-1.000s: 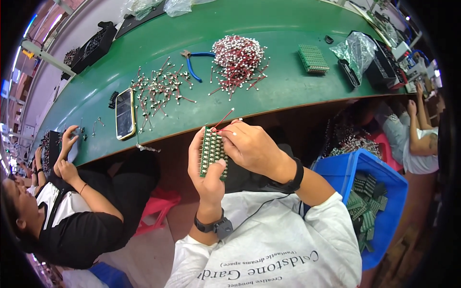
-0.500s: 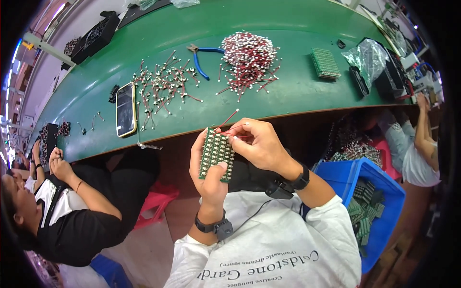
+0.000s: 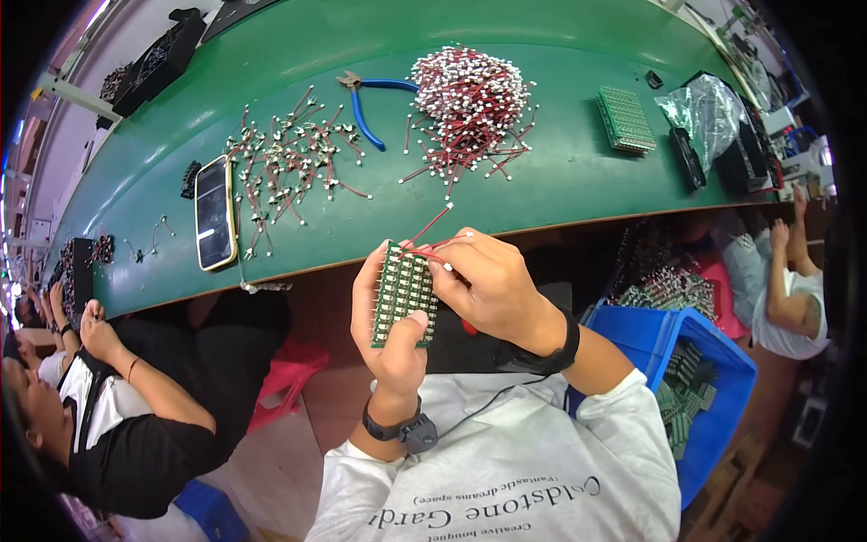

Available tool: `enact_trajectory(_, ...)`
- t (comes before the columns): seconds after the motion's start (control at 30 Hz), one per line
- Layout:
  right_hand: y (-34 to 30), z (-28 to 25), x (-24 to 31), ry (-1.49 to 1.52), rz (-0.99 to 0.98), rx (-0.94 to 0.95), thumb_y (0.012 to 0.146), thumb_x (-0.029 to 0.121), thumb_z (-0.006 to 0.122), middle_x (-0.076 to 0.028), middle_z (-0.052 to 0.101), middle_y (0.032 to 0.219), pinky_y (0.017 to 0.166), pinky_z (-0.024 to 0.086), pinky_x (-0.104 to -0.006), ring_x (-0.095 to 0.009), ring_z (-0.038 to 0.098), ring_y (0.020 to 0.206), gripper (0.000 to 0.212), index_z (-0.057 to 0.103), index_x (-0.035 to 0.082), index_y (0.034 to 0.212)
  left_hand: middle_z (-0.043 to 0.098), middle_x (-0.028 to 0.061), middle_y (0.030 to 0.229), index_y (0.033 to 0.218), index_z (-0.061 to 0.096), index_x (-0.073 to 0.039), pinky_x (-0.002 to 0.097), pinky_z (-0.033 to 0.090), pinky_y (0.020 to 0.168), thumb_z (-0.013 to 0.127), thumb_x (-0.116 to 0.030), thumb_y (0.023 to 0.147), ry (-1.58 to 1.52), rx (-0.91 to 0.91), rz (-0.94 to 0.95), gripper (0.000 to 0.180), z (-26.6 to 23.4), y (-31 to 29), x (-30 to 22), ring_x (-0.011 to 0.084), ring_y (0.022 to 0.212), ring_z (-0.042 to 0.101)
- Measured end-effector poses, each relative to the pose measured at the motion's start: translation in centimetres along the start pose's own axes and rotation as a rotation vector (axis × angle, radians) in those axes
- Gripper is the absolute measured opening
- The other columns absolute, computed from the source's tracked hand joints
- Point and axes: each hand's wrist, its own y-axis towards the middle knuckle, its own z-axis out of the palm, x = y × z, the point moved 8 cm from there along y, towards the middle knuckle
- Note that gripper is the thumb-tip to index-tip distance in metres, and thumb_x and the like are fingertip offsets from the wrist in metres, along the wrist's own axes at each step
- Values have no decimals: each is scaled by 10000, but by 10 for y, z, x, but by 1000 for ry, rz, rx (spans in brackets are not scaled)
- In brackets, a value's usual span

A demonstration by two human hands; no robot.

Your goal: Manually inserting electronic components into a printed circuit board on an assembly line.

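My left hand [image 3: 397, 359] grips a green circuit board panel [image 3: 400, 298] by its sides, thumb pressed on its face. Rows of small pale connectors cover the panel. At its upper right edge, my right hand [image 3: 501, 287] pinches thin red cables [image 3: 440, 245] with white plugs between thumb and fingers. One red cable sticks up from the panel's top toward the table edge. Fingers hide where the cables meet the board. Across the table, a big heap of red cables with white plugs [image 3: 470, 99] lies beyond my hands.
Blue-handled cutters [image 3: 363, 113], scattered cables [image 3: 293, 158] and a phone [image 3: 215, 215] lie on the green table. Stacked green panels [image 3: 625, 120] stand at right beside a plastic bag [image 3: 704, 117]. A blue bin [image 3: 722, 370] with boards stands by my right elbow. A co-worker [image 3: 135, 406] sits at left.
The view has shifted slightly. My right fingers have moved a little at the panel's upper edge, and a white plug now shows by the thumb tip. My left hand keeps its hold.
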Motion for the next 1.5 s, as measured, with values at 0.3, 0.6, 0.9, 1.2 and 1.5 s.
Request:
enact_trajectory(0.3, 2, -11, -7, -91, 7, -22, 779, -40, 675, -122, 622, 748, 561, 501, -361, -263, 601, 632, 139, 666, -14, 915, 528, 210, 1308, 1380, 429, 116, 366, 432, 1043, 511, 2, 687, 272, 94, 65, 707, 17, 6, 4, 255, 1187, 556)
enact_trajectory(0.6, -1, -10, -18, -38, 169, 79, 756, -14, 693, -112, 634, 800, 587, 523, -360, -281, 622, 659, 209, 650, -10, 960, 552, 236, 1330, 1404, 410, 105, 357, 444, 1046, 488, -5, 662, 380, 120, 155, 754, 18, 5, 8, 255, 1179, 580)
enact_trajectory(0.9, -3, -6, -16, -208, 40, 123, 774, -21, 690, -87, 617, 852, 633, 529, -354, -254, 608, 732, 188, 653, 0, 958, 518, 223, 1248, 1366, 436, 134, 398, 450, 1030, 511, -10, 632, 370, 78, 113, 752, 16, 1, 10, 307, 1173, 566)
enact_trajectory(1.2, -7, 2, -26, -208, 43, 98, 767, -19, 697, -87, 595, 773, 592, 501, -374, -264, 592, 671, 104, 604, 13, 803, 529, 231, 1280, 1393, 412, 126, 393, 442, 1048, 501, -6, 641, 186, 2, -12, 769, 13, 7, 26, 293, 1187, 565)
enact_trajectory(1.5, 35, -52, -92, -287, 112, 37, 748, 19, 750, -95, 592, 838, 674, 487, -388, -288, 594, 785, 144, 668, 38, 865, 526, 306, 1300, 1400, 358, 133, 484, 503, 1005, 485, -70, 666, 27, -133, -5, 772, -7, 23, 17, 448, 1206, 566)
